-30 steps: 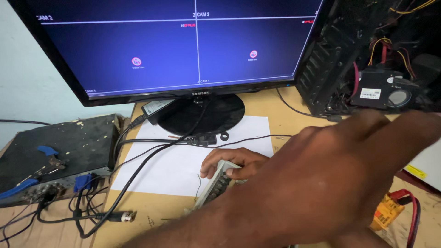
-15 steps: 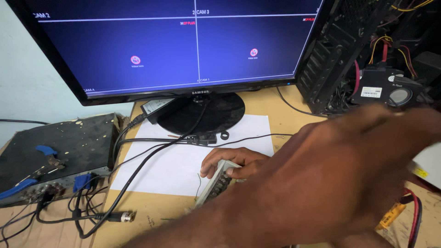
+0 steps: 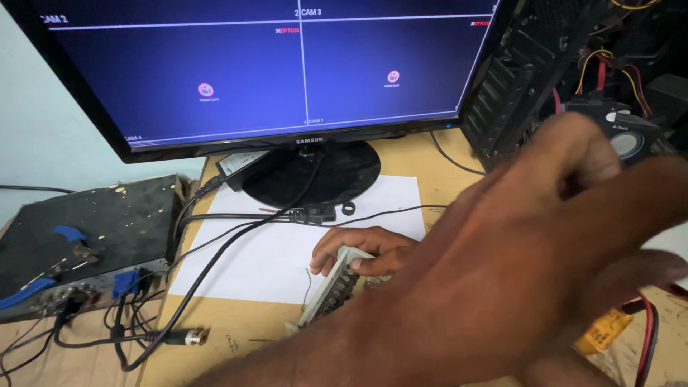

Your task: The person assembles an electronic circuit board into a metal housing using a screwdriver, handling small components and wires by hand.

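My left hand (image 3: 559, 236) fills the right half of the view, blurred, with its forearm crossing from the bottom edge toward an open computer case (image 3: 530, 64). Its fingers are spread and I see nothing in them. Under that forearm my right hand (image 3: 362, 244) rests on a white sheet of paper (image 3: 251, 251), fingers pointing left. It grips a small grey-white terminal block module (image 3: 331, 287), which is tilted on the desk. The right wrist is hidden by the left arm.
A monitor (image 3: 251, 64) with a blue split screen stands at the back on a round base. A black metal box (image 3: 86, 229) with blue-handled pliers (image 3: 68, 236) lies left. Cables with a metal connector (image 3: 192, 335) trail in front; a yellow part (image 3: 602, 330) sits lower right.
My left hand has stayed out toward the computer case, its fingers dropping a little lower. My right hand keeps its hold on the module in the same spot.
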